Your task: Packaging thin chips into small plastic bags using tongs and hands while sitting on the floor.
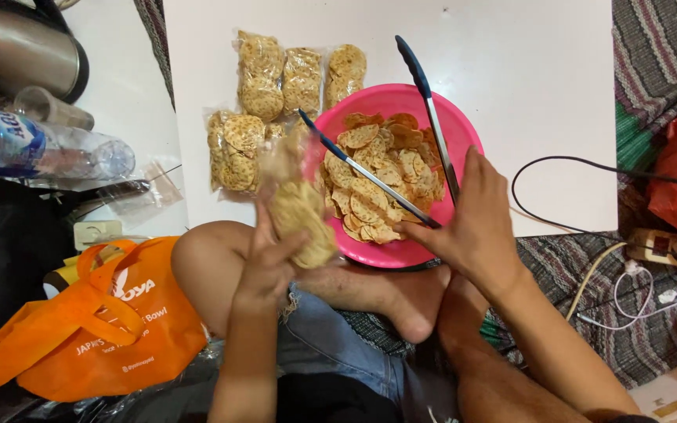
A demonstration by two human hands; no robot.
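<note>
**Tongs over the pink bowl, bag of crackers in the left hand**

I see the right hand (476, 223) holding metal tongs (401, 149) near their hinge, arms spread in a narrow V pointing away from me, over the pink bowl (464, 129). The round, thin, ridged crackers (378, 172) lie loose in the bowl, just beyond the right hand. The left hand (268, 262) is closed around a soft clear bag of crackers (301, 215), held upright just left of the bowl, so it is nearer to the left hand. Sealed packs (264, 74) lie on the white board (526, 70).

An orange bag (103, 329), plastic bottle (33, 149) and steel kettle (17, 47) sit left.
</note>
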